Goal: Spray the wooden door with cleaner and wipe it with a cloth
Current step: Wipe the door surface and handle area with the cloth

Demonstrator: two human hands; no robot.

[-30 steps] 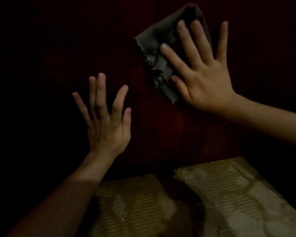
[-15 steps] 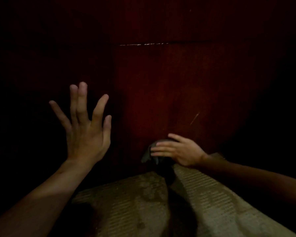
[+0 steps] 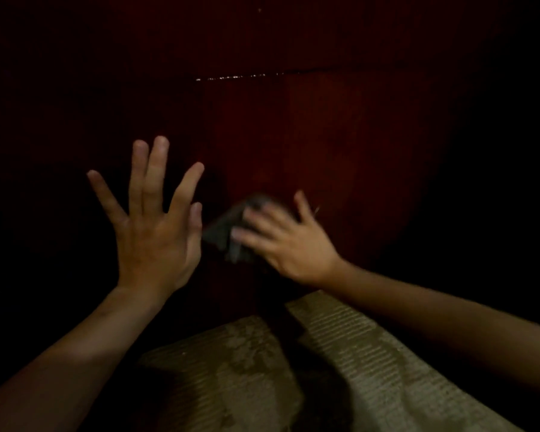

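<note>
The dark red wooden door (image 3: 325, 135) fills the dim upper part of the head view. A grey cloth (image 3: 222, 233) lies flat against the door's lower part. My right hand (image 3: 290, 241) presses it there with spread, straight fingers; the hand is blurred by motion. To the left, my left hand (image 3: 153, 222) is raised with fingers spread and straight, palm toward the door, holding nothing. No spray bottle is in view.
A thin line of bright droplets (image 3: 237, 77) runs across a seam in the door. A pale ridged floor or mat (image 3: 371, 363) with damp patches lies below the door. Both sides of the scene are too dark to read.
My right hand swept the cloth from high on the door down to its bottom edge, then back up and slightly left. My left hand stayed raised and open.
</note>
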